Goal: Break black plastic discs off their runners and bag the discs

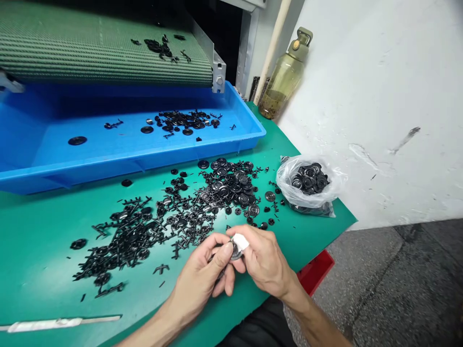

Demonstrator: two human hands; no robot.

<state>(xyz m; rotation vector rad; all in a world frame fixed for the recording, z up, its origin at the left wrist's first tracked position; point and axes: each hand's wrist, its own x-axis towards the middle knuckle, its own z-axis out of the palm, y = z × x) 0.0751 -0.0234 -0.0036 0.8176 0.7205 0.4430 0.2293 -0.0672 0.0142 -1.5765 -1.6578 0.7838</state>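
Note:
My left hand (206,272) and my right hand (262,260) meet near the front edge of the green table (39,231). Both pinch one small round black plastic disc (236,250) between them. White tape wraps my right thumb tip (240,241). Just beyond my hands lies a wide scatter of black sprue pieces (144,231). A heap of round black discs (231,185) sits further back, near the blue tray.
A blue tray (108,154) with several black parts sits under a green conveyor belt (101,48). A clear plastic bag (307,185) of discs rests at the table's right edge. A bottle (285,77) stands by the white wall. A taped blade tool (54,323) lies front left. A red crate (316,272) shows below the table.

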